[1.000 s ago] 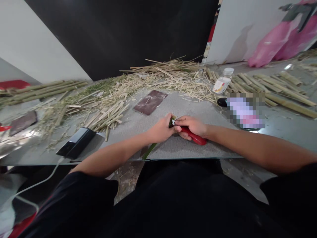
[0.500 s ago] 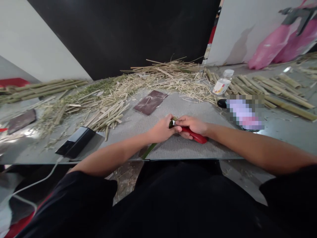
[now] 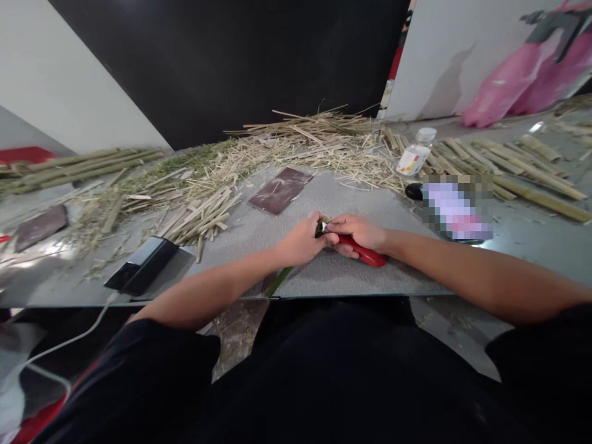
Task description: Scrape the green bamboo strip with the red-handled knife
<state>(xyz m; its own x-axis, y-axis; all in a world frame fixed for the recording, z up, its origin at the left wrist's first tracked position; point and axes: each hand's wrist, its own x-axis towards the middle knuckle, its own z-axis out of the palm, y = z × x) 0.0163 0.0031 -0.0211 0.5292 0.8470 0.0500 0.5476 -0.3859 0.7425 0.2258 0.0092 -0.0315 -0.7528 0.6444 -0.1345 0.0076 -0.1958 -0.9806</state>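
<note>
Over the grey mat [image 3: 305, 285] at the table's near edge, my two hands meet. My left hand [image 3: 302, 240] is closed around a green bamboo strip [image 3: 279, 282], whose tail runs out below the wrist toward the edge. Closed on a red-handled knife [image 3: 372, 256] is my right hand [image 3: 359, 234]; a bit of bright blade shows between the hands, against the strip. The fingers hide most of the blade and the exact point of contact.
A brown sheet [image 3: 281, 190] lies beyond my hands. Bamboo shavings [image 3: 296, 145] heap along the back, with cut strips [image 3: 206, 216] at left. Nearby are a black box [image 3: 141, 265] with a cable, a clear bottle [image 3: 416, 153], a phone [image 3: 456, 209] and pink spray bottles [image 3: 504, 86].
</note>
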